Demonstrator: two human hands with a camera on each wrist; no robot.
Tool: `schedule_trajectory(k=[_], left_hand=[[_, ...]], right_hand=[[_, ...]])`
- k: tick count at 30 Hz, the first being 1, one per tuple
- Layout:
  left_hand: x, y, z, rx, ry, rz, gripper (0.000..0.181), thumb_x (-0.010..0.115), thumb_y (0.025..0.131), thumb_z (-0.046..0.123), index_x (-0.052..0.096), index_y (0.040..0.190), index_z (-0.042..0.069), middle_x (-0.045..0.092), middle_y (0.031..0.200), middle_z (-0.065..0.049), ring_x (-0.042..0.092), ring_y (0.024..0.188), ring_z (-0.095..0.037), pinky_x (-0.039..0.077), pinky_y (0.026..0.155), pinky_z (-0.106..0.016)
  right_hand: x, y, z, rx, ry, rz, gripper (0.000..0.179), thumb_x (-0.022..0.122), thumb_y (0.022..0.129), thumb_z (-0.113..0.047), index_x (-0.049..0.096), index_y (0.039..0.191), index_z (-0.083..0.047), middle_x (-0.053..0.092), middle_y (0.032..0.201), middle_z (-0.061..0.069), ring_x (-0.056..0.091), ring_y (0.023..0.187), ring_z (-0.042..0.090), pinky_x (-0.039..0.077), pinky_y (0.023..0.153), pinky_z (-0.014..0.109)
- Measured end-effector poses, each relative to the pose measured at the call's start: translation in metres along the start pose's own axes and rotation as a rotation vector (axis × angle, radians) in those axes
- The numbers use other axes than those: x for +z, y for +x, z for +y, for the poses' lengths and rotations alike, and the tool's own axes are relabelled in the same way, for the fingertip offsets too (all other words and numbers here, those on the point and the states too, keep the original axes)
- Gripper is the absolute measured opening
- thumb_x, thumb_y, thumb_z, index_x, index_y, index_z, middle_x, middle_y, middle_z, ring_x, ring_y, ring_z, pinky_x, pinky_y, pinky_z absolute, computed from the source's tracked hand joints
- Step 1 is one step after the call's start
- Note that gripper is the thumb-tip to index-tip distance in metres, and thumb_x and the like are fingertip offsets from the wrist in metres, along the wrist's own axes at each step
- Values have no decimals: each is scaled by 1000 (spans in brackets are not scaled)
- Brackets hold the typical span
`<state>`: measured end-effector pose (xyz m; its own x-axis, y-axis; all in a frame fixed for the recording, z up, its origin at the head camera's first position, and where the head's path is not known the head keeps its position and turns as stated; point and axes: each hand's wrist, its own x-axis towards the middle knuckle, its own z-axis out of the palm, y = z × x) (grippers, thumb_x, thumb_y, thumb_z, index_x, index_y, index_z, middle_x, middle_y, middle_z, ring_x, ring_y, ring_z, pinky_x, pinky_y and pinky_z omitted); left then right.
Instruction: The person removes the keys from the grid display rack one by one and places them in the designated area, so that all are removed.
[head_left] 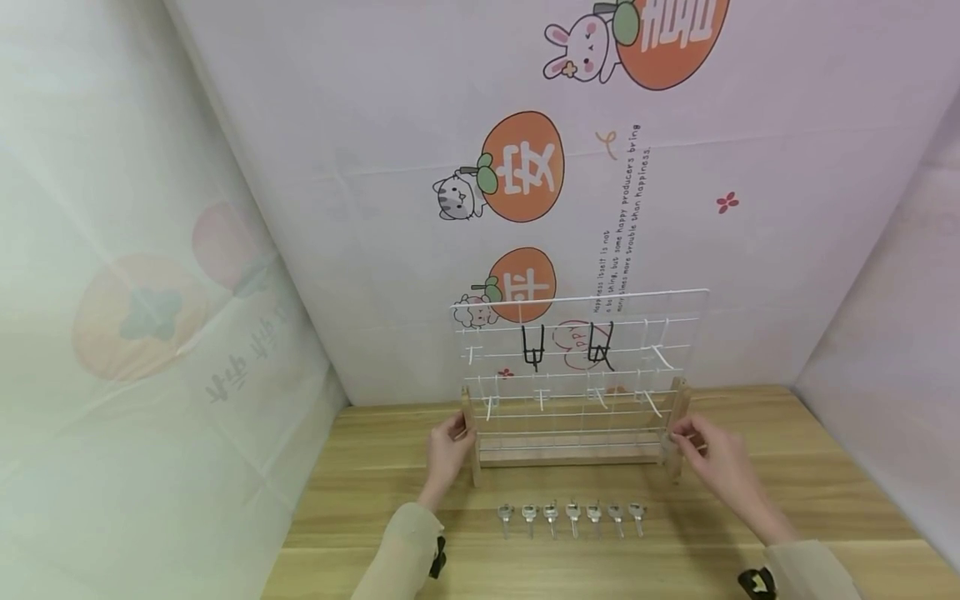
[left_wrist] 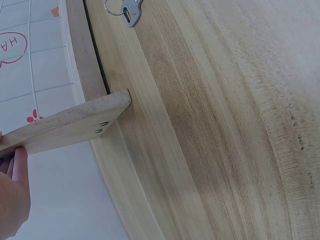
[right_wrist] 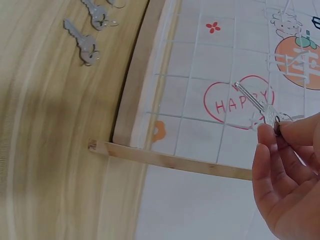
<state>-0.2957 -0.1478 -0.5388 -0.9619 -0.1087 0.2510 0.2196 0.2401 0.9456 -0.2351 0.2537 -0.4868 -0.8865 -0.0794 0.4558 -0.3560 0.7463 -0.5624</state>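
A white wire grid rack [head_left: 577, 300] with wooden side posts stands on the wooden table. My left hand [head_left: 447, 450] grips the rack's left post [head_left: 472, 467]; the left wrist view shows the fingers [left_wrist: 20, 172] against the post's side, with most of the hand out of frame. With thumb and fingertips, my right hand [head_left: 716, 454] pinches a silver key [right_wrist: 267, 112] by its head, blade pointing away from the palm. That hand is beside the right post [head_left: 681, 400], in front of the grid. Several keys [head_left: 573, 517] with rings lie in a row before the rack.
White hooks [head_left: 542, 400] and two black hooks [head_left: 533, 350] hang on the grid. A wooden crossbar [head_left: 570, 454] joins the posts at the bottom. Printed white cloth [head_left: 390, 250] covers the walls behind and at the sides. The wooden table [head_left: 360, 500] extends to both sides.
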Motion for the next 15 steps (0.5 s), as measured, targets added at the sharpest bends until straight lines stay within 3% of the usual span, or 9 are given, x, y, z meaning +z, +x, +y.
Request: schedule_trajectory(k=[8, 15], left_hand=[[-7, -11, 32, 21, -12, -39, 38, 63, 89, -7, 55, 124, -20, 60, 122, -41, 63, 114, -52, 60, 95, -44], [-6, -12, 34, 26, -10, -21, 37, 64, 87, -8, 57, 122, -20, 62, 120, -40, 64, 112, -51, 61, 93, -43]], right_hand=[[12, -12, 21, 17, -2, -82, 12, 68, 85, 5, 66, 94, -4, 72, 84, 7, 63, 67, 8, 57, 56, 16], [27, -25, 46, 0, -46, -107, 12, 71, 83, 1, 65, 88, -8, 70, 78, 0, 55, 65, -4, 53, 54, 14]])
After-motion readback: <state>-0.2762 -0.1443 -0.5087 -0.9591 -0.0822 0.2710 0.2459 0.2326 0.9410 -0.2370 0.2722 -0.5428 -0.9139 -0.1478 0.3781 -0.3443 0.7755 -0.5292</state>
